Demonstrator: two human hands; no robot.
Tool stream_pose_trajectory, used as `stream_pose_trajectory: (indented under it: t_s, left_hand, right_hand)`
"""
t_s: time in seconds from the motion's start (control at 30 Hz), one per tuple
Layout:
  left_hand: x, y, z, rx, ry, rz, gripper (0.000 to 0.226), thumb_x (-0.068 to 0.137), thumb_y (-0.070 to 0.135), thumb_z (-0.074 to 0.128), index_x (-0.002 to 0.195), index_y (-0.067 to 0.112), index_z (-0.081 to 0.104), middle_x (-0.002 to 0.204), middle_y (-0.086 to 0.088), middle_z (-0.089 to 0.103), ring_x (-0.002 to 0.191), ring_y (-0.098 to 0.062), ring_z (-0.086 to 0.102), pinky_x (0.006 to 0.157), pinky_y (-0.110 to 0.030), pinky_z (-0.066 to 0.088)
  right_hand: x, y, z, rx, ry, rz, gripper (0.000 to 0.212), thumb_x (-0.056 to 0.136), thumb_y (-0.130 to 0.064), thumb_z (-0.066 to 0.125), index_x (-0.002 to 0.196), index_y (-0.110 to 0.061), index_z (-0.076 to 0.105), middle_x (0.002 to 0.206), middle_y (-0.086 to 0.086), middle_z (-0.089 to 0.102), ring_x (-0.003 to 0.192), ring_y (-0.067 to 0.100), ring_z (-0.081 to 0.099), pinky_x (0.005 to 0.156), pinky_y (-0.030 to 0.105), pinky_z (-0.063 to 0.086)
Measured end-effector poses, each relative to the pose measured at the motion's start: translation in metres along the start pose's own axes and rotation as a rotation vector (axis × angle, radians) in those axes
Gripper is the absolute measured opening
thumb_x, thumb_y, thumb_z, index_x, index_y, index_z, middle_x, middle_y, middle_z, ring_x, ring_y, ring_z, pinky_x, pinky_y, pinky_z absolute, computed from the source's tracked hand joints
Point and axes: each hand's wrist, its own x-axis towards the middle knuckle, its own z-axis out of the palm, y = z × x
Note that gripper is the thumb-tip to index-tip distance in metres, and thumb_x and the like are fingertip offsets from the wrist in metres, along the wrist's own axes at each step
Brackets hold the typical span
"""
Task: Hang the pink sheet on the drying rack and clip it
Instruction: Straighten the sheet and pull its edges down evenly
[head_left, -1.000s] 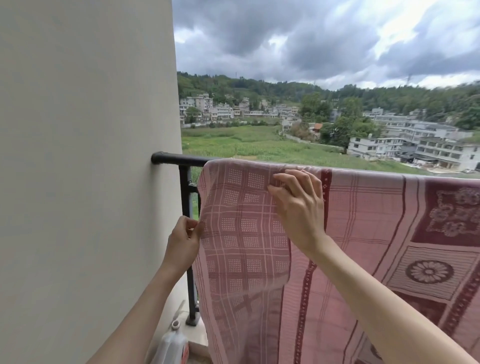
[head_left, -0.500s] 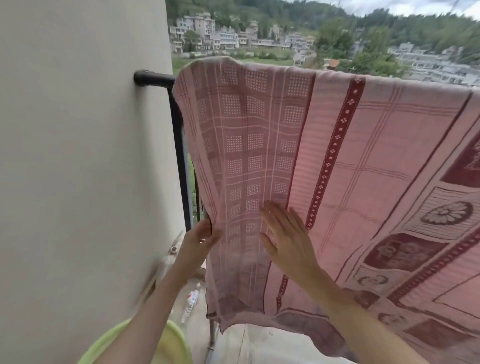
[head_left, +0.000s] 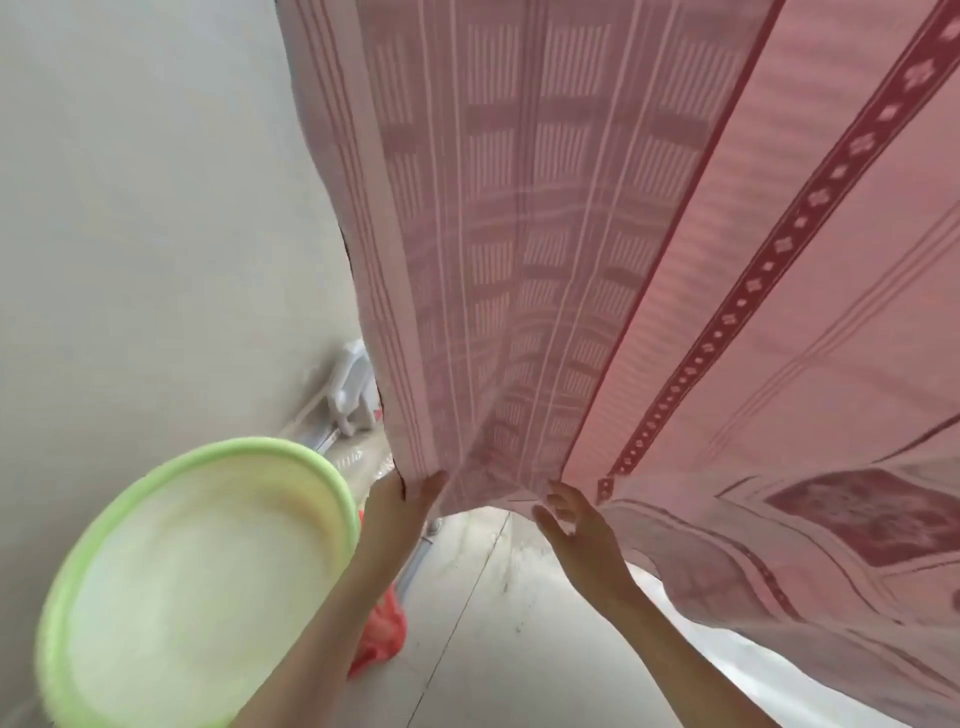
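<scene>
The pink sheet (head_left: 649, 249) hangs from 12 o'clock down to mid-frame, its lower edge at both hands. The left hand (head_left: 400, 506) pinches the sheet's bottom-left corner; the right hand (head_left: 576, 525), fingers relaxed, touches the hem. A green basin (head_left: 67, 587) sits at 8 o'clock.

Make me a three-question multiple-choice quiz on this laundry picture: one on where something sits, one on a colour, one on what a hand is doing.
1. Where is the basin?
A. lower left, by the wall
B. upper right
C. on the sheet

2. What colour is the basin's rim?
A. blue
B. light green
C. black

3. What is the left hand doing?
A. hanging idle
B. holding the basin
C. gripping the pink sheet at its bottom edge

Answers: 1 A, it sits low beside the pale wall. 2 B, the rim is light green. 3 C, its thumb lies on the hem.
</scene>
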Motion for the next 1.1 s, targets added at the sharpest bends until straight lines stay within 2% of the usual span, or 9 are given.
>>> stream_pose_trajectory:
  t_s: [0.13, 0.3, 0.4, 0.53, 0.63, 0.73, 0.83, 0.97, 1.1]
  left_hand:
    - [0.015, -0.09, 0.021, 0.109, 0.109, 0.078, 0.039, 0.082, 0.03, 0.062, 0.057, 0.01, 0.04, 0.052, -0.003, 0.038, 0.051, -0.014, 0.032, 0.045, -0.02, 0.028]
    - [0.037, -0.178, 0.048, 0.035, 0.227, 0.144, 0.026, 0.085, 0.007, 0.059, 0.06, 0.013, 0.054, 0.053, 0.003, 0.05, 0.046, 0.002, 0.046, 0.047, -0.01, 0.035]
    - [0.052, -0.229, 0.063, -0.044, 0.225, 0.17, 0.029, 0.083, 0.017, 0.064, 0.068, -0.006, 0.055, 0.056, -0.004, 0.046, 0.05, -0.006, 0.037, 0.047, -0.017, 0.03]
    - [0.076, -0.292, 0.091, -0.123, 0.225, 0.143, 0.027, 0.08, 0.023, 0.064, 0.064, 0.005, 0.054, 0.057, -0.003, 0.05, 0.051, -0.003, 0.042, 0.053, -0.021, 0.035]
    - [0.093, -0.336, 0.112, -0.245, 0.207, 0.118, 0.021, 0.083, 0.019, 0.063, 0.075, 0.0, 0.061, 0.072, -0.015, 0.064, 0.072, -0.019, 0.056, 0.069, -0.035, 0.045]
    - [0.105, -0.362, 0.124, -0.328, 0.21, 0.102, 0.013, 0.087, 0.009, 0.058, 0.075, 0.008, 0.064, 0.07, -0.005, 0.069, 0.073, -0.017, 0.065, 0.075, -0.035, 0.05]
    - [0.112, -0.365, 0.133, -0.438, 0.188, 0.115, 0.013, 0.087, 0.007, 0.057, 0.077, 0.01, 0.065, 0.064, 0.003, 0.067, 0.065, -0.008, 0.065, 0.076, -0.034, 0.052]
    - [0.121, -0.363, 0.148, -0.52, 0.148, 0.063, 0.009, 0.086, 0.011, 0.06, 0.091, 0.008, 0.066, 0.085, -0.006, 0.066, 0.082, -0.018, 0.064, 0.08, -0.033, 0.052]
    - [0.132, -0.376, 0.168, -0.649, 0.052, -0.188, 0.033, 0.086, 0.016, 0.061, 0.115, 0.002, 0.053, 0.104, -0.004, 0.056, 0.099, -0.019, 0.055, 0.094, -0.039, 0.046]
  right_hand:
    - [0.031, 0.07, 0.06, 0.434, -0.091, 0.28, 0.034, 0.09, -0.03, 0.057, 0.12, -0.015, 0.053, 0.116, 0.004, 0.06, 0.107, 0.019, 0.056, 0.091, 0.036, 0.045]
    - [0.077, 0.145, 0.122, 0.923, -0.124, 0.422, 0.019, 0.085, -0.034, 0.061, 0.1, -0.022, 0.058, 0.109, 0.0, 0.057, 0.109, 0.021, 0.053, 0.093, 0.042, 0.047]
    - [0.103, 0.185, 0.153, 0.94, -0.128, 0.419, 0.031, 0.083, -0.036, 0.063, 0.108, -0.018, 0.057, 0.115, 0.001, 0.056, 0.115, 0.021, 0.052, 0.09, 0.042, 0.049]
    - [0.132, 0.24, 0.188, 0.928, -0.099, 0.46, 0.032, 0.08, -0.038, 0.066, 0.102, -0.016, 0.054, 0.123, 0.008, 0.049, 0.117, 0.028, 0.05, 0.082, 0.043, 0.05]
    - [0.158, 0.274, 0.203, 1.156, -0.061, 0.398, 0.021, 0.084, -0.03, 0.064, 0.1, -0.018, 0.056, 0.125, 0.007, 0.048, 0.118, 0.028, 0.049, 0.094, 0.048, 0.045]
    - [0.184, 0.289, 0.204, 1.278, -0.011, 0.205, 0.007, 0.087, -0.021, 0.059, 0.093, -0.024, 0.062, 0.111, 0.001, 0.059, 0.112, 0.021, 0.052, 0.1, 0.045, 0.041]
    - [0.2, 0.291, 0.2, 1.349, 0.015, 0.081, 0.009, 0.088, -0.015, 0.057, 0.084, -0.021, 0.062, 0.094, -0.003, 0.063, 0.103, 0.016, 0.057, 0.085, 0.035, 0.045]
    - [0.207, 0.297, 0.19, 1.508, 0.091, 0.037, 0.004, 0.089, -0.016, 0.058, 0.086, -0.017, 0.06, 0.089, -0.004, 0.062, 0.093, 0.013, 0.059, 0.076, 0.031, 0.048]
    - [0.213, 0.302, 0.178, 1.554, 0.176, 0.036, 0.003, 0.089, -0.02, 0.059, 0.086, -0.02, 0.061, 0.093, -0.005, 0.063, 0.095, 0.012, 0.059, 0.073, 0.029, 0.048]
